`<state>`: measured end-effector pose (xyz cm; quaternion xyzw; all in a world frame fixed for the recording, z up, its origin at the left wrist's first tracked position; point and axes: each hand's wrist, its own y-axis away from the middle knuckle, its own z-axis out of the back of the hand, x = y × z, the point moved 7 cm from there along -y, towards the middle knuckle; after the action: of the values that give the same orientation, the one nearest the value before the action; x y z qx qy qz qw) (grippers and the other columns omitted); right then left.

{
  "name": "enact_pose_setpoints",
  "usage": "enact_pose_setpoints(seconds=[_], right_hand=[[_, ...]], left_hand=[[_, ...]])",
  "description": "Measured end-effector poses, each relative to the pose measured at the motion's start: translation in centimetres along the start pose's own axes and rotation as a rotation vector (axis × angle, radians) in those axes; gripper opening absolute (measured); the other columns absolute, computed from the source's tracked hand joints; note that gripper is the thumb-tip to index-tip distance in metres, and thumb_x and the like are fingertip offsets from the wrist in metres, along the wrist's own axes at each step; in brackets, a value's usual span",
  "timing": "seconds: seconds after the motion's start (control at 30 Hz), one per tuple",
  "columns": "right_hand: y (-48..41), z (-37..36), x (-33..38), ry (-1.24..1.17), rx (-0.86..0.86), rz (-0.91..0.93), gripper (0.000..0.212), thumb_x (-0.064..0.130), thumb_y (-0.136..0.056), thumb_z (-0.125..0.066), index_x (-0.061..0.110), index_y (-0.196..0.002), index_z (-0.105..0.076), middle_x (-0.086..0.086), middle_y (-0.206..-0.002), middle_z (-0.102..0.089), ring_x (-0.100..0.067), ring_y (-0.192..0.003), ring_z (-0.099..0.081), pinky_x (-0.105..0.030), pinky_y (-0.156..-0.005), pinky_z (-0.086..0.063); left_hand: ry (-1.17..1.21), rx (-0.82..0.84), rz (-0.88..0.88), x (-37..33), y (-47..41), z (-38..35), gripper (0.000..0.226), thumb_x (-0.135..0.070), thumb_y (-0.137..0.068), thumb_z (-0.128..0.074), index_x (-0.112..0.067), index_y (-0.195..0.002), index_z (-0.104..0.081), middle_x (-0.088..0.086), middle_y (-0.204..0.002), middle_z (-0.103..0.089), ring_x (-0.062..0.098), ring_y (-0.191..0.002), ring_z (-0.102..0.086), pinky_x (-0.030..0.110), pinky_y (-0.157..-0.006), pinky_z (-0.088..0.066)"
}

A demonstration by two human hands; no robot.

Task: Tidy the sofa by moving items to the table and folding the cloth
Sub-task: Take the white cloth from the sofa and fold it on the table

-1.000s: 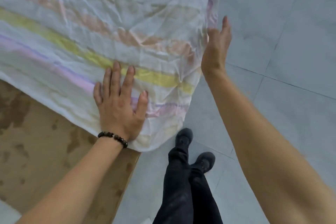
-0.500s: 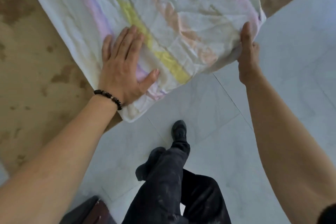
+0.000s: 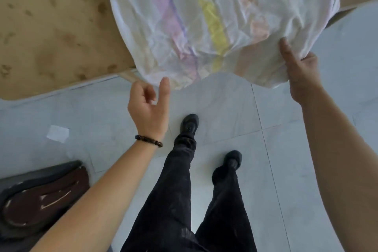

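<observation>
Because your right hand (image 3: 300, 75) pinches the overhanging edge of the striped cloth (image 3: 204, 16), thumb on top and fingers beneath, that side looks ready to lift for a fold. Your left hand (image 3: 149, 106) is loosely curled and holds nothing, just beside the near hem. Most of the cloth lies on the brown table (image 3: 51, 26).

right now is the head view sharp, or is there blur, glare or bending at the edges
Head view: wide-angle bending bows the brown surface edge and the floor tile lines; light is soft and even, no hard shadows or glare; the cloth looks washed out, though its stripes still read; the left hand and right hand are slightly soft.
</observation>
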<state>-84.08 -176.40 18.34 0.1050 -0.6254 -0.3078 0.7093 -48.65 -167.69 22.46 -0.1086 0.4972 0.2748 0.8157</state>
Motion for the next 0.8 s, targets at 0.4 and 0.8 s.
enact_pose_setpoints(seconds=[0.4, 0.8], right_hand=[[2.3, 3.9, -2.4, 0.042, 0.237, -0.084, 0.065, 0.044, -0.063, -0.088, 0.016, -0.118, -0.066, 0.004, -0.111, -0.074, -0.013, -0.102, -0.071, -0.039, -0.091, -0.057], [6.3, 8.2, -5.0, -0.038, 0.432, -0.242, 0.045, 0.031, -0.085, -0.074, 0.006, -0.122, -0.065, -0.008, -0.120, -0.070, -0.025, -0.111, -0.067, -0.045, -0.099, -0.052]], left_hand=[[0.354, 0.276, 0.504, 5.1, 1.4, -5.0, 0.022, -0.018, -0.084, -0.072, -0.020, -0.105, -0.065, -0.010, -0.097, -0.071, -0.002, -0.083, -0.069, 0.022, -0.078, -0.054], [0.653, 0.400, 0.662, 5.0, 13.7, -4.2, 0.050, -0.018, -0.082, -0.074, -0.010, -0.128, -0.058, 0.004, -0.126, -0.065, 0.023, -0.118, -0.061, 0.047, -0.104, -0.045]])
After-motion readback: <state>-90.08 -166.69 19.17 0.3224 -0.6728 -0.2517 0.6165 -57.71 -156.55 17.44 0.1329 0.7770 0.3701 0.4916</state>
